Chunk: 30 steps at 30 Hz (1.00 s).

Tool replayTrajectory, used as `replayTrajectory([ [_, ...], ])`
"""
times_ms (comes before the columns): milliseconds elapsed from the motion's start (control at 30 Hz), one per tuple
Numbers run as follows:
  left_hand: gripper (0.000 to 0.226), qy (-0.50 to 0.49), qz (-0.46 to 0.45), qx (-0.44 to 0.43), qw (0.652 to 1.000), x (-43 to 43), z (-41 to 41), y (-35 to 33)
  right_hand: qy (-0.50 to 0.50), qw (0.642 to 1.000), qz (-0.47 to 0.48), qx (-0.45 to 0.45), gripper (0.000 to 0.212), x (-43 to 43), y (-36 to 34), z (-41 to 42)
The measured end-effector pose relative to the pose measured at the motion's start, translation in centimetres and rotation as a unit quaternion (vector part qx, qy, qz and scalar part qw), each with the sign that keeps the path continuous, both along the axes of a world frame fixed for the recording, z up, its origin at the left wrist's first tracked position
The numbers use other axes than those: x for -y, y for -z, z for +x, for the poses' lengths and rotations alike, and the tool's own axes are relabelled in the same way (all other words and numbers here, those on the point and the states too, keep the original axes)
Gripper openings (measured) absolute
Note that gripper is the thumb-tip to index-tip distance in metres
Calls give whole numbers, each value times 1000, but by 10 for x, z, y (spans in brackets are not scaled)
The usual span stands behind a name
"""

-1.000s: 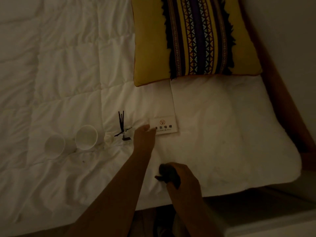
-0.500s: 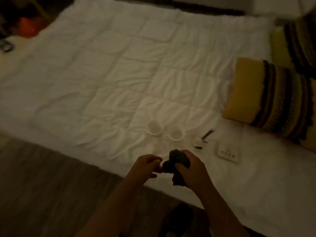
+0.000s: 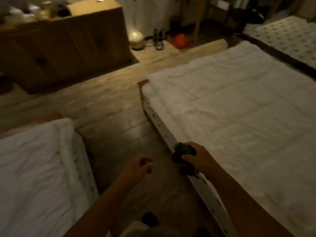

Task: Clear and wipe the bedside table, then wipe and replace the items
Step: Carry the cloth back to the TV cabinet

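We have turned from the bed's cups toward the floor [image 3: 109, 106]; our right hand [image 3: 196, 157] grips the dark cloth [image 3: 183, 151] bunched in its curled fingers, our left hand [image 3: 138, 165] loosely curled, empty.

I see two white beds [image 3: 239, 100] [image 3: 34, 168] flanking a wood floor [image 3: 106, 106], a wooden cabinet [image 3: 68, 45], and a round lamp [image 3: 136, 38] beside it.

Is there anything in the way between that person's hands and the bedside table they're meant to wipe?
Cannot tell: no bedside table shows in this view. The right hand grips a dark cloth at the edge of a bed; the left hand hangs over bare floor between two beds.
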<state>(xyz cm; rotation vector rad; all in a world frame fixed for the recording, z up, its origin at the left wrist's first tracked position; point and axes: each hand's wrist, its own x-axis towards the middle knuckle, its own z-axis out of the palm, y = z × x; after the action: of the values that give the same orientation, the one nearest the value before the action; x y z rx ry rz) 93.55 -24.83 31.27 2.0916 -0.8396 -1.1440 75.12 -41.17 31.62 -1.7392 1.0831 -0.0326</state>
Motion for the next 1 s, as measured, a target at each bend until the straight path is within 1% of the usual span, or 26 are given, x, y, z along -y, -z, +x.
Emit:
replayTrajectory([
  [67,20,-44,-3,39,998,-15,50,-13,-22,1000,-2,6,45,2,-13,51],
  [167,21,-108,-17,94,990,-23,115,-28,-75,997,-25,19,43,12,-28,129],
  [267,24,-126,-47,126,983,-7,163,-34,-113,992,-17,48,44,26,-37,195],
  [300,25,-130,-62,120,982,5,183,-34,-120,991,-8,57,43,35,-37,224],
  [367,27,-126,-88,78,985,31,208,-34,-123,988,42,88,39,48,-36,267],
  [467,28,-152,-105,-5,983,88,262,-26,-113,976,125,139,18,82,-30,347],
  [533,29,-188,-114,-33,975,127,301,-23,-87,969,172,152,22,114,-30,398],
  [600,28,-225,-116,-33,967,170,347,-23,-87,967,196,140,26,157,-32,449],
  [667,28,-252,-122,-50,959,203,387,-30,-105,965,201,130,28,195,-37,488],
  [800,15,-261,-120,-48,957,269,477,-44,-144,957,215,134,26,271,-46,577],
  [867,9,-277,-124,-36,952,298,520,-47,-143,952,234,139,32,307,-46,623],
  [933,8,-280,-125,-20,951,327,567,-44,-144,949,244,138,41,343,-41,674],
  [1000,10,-267,-123,-9,956,354,613,-40,-153,955,217,130,47,372,-37,722],
])
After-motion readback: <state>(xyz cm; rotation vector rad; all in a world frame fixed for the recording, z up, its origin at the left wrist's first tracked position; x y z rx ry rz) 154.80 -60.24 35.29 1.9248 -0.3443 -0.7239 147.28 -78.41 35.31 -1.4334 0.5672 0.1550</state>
